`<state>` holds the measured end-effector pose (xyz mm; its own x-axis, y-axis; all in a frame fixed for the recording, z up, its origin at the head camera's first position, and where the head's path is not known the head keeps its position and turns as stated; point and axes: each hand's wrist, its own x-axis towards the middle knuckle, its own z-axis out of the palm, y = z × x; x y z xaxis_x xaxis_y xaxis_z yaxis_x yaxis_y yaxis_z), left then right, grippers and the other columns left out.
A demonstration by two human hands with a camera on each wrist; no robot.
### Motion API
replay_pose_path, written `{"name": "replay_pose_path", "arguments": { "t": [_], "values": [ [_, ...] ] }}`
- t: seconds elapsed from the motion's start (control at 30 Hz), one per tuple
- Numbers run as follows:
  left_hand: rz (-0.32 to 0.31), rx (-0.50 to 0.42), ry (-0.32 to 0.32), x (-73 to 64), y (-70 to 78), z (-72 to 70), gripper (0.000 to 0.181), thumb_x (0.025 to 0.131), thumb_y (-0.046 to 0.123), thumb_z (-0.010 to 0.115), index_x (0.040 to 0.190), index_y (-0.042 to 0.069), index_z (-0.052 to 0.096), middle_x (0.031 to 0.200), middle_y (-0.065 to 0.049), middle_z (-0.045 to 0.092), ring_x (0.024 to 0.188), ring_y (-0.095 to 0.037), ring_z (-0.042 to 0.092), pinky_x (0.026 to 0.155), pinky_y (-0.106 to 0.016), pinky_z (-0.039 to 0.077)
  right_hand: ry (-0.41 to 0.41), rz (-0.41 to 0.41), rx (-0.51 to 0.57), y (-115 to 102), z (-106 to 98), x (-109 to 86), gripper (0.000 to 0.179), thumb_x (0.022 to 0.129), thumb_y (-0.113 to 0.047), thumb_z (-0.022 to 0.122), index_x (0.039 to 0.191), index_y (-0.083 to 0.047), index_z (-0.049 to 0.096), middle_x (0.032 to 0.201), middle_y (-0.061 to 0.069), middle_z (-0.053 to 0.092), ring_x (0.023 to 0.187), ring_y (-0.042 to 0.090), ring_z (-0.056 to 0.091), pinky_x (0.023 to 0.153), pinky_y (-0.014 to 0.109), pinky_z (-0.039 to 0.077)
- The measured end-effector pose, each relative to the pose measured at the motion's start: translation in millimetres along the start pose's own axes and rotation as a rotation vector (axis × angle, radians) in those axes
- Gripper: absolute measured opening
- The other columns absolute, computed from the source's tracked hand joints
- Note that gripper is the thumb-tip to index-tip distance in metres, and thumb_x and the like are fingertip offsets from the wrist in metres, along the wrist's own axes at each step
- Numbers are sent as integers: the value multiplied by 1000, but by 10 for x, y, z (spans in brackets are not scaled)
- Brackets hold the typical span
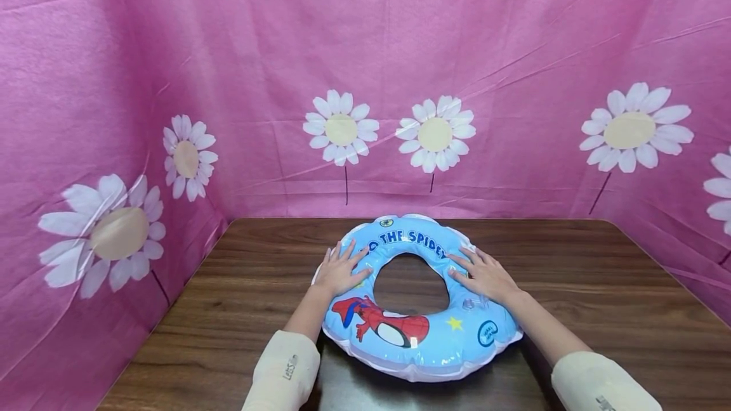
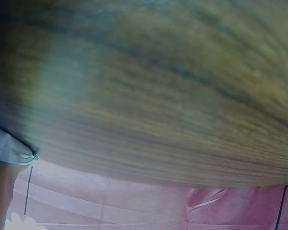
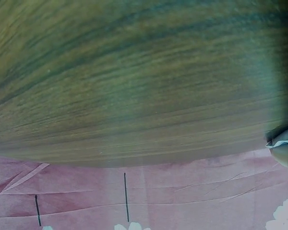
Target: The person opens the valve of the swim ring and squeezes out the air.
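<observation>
Swim ring (image 1: 451,351) rests on a table (image 1: 245,284), pink fabric (image 1: 388,37) behind, left hand (image 1: 339,273) and right hand (image 1: 490,278) spread atop.

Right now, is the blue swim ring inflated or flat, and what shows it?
Inflated: the swim ring looks plump and rounded, its seam puckered, under the left hand and right hand. Exact firmness: cannot tell.

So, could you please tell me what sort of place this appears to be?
It looks like a curtained-off booth, probably indoors, though whatever lies beyond is hidden: pink fabric with printed daisies surrounds three sides of a wood-grain table, where an inflatable swim ring rests.
</observation>
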<state>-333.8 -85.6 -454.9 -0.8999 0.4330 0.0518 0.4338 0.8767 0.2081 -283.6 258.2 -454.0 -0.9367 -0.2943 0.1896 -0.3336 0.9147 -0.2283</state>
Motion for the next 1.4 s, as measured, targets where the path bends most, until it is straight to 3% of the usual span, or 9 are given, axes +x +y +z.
{"name": "replay_pose_path", "arguments": {
  "t": [0.2, 0.5, 0.83, 1.4],
  "values": [
    [22, -48, 25, -29, 5, -16, 70, 86, 69, 25, 145, 32, 28, 151, -7, 18, 136, -37, 4, 106, -52, 2, -1, -7, -4, -18, -19, 3, 56, 93, -49, 42, 137, -15, 45, 141, 21, 33, 126, 49, 23, 97, 63, 20],
    [-9, 29, 3, 21, 9, 0, 64, 89, 62, 31, 145, 32, 28, 151, -3, 17, 136, -36, 6, 106, -52, 5, -8, -7, -11, -12, -25, 10, 57, 93, -49, 42, 137, -14, 45, 141, 22, 33, 126, 49, 23, 97, 63, 19],
    [-20, 29, -14, 10, 29, -24, 64, 89, 63, 30, 145, 32, 29, 151, -4, 16, 136, -37, 4, 106, -52, 4, 29, -37, -13, -29, -11, 11, 55, 92, -48, 44, 136, -14, 47, 138, 24, 36, 123, 51, 27, 93, 65, 23],
    [-35, 52, -30, 25, 52, -17, 62, 90, 61, 31, 144, 31, 31, 151, -5, 18, 136, -36, 6, 106, -52, 5, 16, -19, -20, -66, -21, -2, 56, 91, -49, 45, 135, -14, 47, 139, 22, 36, 124, 50, 27, 94, 65, 23]
  ]
}}
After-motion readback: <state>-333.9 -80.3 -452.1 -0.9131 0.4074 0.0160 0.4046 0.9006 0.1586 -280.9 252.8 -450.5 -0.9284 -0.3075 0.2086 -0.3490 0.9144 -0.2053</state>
